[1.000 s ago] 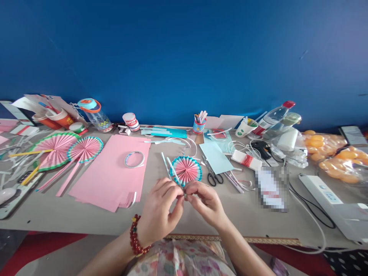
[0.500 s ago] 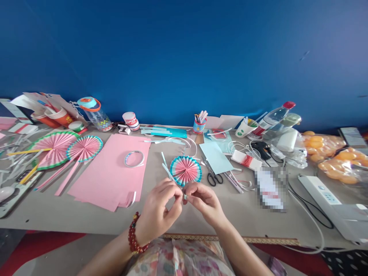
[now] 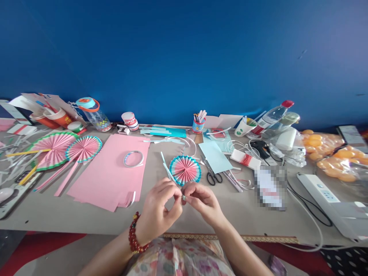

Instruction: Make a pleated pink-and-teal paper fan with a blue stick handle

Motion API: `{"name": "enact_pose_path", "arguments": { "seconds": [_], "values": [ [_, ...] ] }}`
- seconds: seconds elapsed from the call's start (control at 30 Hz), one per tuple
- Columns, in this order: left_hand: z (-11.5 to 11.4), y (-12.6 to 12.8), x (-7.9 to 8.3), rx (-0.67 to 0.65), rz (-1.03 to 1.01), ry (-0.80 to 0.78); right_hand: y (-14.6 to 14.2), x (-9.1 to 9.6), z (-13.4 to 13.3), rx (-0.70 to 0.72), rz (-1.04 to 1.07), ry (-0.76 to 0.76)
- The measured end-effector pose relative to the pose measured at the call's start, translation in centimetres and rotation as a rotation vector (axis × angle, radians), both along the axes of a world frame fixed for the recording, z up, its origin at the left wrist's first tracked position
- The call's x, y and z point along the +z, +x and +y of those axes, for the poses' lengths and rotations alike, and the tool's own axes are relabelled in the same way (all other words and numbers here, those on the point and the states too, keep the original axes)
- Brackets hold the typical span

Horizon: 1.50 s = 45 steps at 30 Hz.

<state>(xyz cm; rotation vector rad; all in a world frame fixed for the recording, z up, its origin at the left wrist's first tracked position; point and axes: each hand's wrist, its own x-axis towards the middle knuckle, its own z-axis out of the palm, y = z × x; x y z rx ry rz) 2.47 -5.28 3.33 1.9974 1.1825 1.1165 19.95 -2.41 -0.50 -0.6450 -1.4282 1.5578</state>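
Note:
Close to the table's front edge, my left hand (image 3: 165, 205) and my right hand (image 3: 202, 203) meet with their fingertips pinched together. Between them is the small end of a pale blue paper strip (image 3: 167, 168), whose longer part sticks out above my left fingers toward the upper left. My fingers cover most of the held end, so its fold or curl cannot be made out. Just beyond my fingertips lies a round pleated paper fan (image 3: 185, 170), pink in the middle with a white and teal rim. Black-handled scissors (image 3: 214, 177) rest to its right, partly under a light blue sheet (image 3: 215, 157).
Pink paper sheets (image 3: 112, 180) with a tape roll (image 3: 133, 158) on top lie to the left, past which are a larger pleated fan (image 3: 59, 143) and a smaller one (image 3: 84, 148). A tilted plastic bottle (image 3: 270, 120), a thread card (image 3: 245, 159) and a power strip (image 3: 322, 191) are on the right.
The view has shifted very slightly. Both hands keep their pinch on the strip, with only a tiny movement at the fingertips.

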Motion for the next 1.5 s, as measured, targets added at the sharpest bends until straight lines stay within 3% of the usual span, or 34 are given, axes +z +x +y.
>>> {"name": "enact_pose_path", "arguments": {
  "seconds": [0.57, 1.07, 1.5],
  "values": [
    [-0.1, -0.3, -0.2, -0.029, -0.044, -0.078, 0.0, -0.1, -0.1, 0.038, 0.024, -0.079],
    [-0.2, -0.1, -0.4, 0.0, -0.049, -0.114, 0.4, 0.8, 0.6, 0.009, -0.139, 0.297],
    [-0.4, 0.0, -0.5, 0.003, -0.087, -0.117, 0.4, 0.6, 0.6, 0.012, -0.133, 0.288]
  ]
}}
